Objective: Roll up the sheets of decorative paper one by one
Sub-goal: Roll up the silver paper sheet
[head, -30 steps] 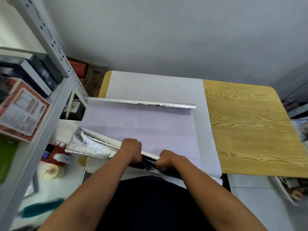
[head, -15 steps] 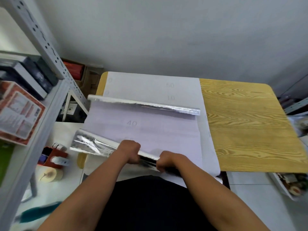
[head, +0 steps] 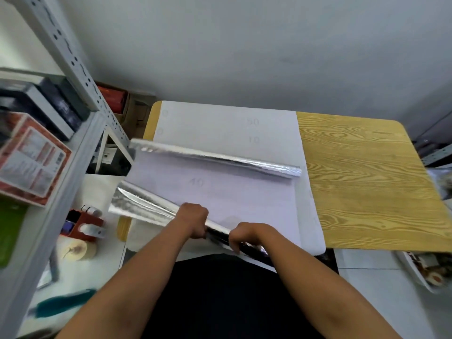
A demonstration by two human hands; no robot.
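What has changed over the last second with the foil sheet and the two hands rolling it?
Little has changed. The far curled edge of the silver sheet has rolled up fatter, into a rounder tube. Both hands kept their hold on the near roll: the left hand and the right hand grip it side by side at the table's near edge, as before. The white backing between the two rolls lies flat as it did.

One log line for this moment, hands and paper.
left hand: grips near roll | right hand: grips same roll | far end: curled on table | stage: rolling unfinished
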